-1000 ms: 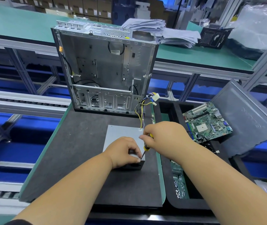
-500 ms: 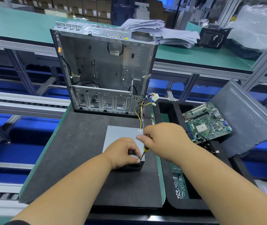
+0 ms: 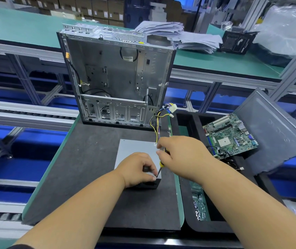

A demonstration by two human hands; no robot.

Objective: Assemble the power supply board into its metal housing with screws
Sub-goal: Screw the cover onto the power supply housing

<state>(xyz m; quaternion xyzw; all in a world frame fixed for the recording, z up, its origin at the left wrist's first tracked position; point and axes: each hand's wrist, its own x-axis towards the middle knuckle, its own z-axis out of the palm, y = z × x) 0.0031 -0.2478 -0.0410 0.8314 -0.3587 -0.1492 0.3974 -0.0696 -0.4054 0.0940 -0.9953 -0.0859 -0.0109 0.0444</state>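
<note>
While the housing [image 3: 136, 153], lying on the counter [image 3: 82, 159], is steadied by the curled fingers of the left hand [image 3: 136, 168] and the screwdriver [image 3: 160, 168] is gripped in the right hand [image 3: 181, 155], the tip could be tilted off the corner screw and slip.

hands [image 3: 158, 164]: 2 | screwdriver [image 3: 160, 167]: 1 | power supply [image 3: 134, 150]: 1 | chassis [image 3: 116, 76]: 1 | motherboard [image 3: 230, 136]: 1
</note>
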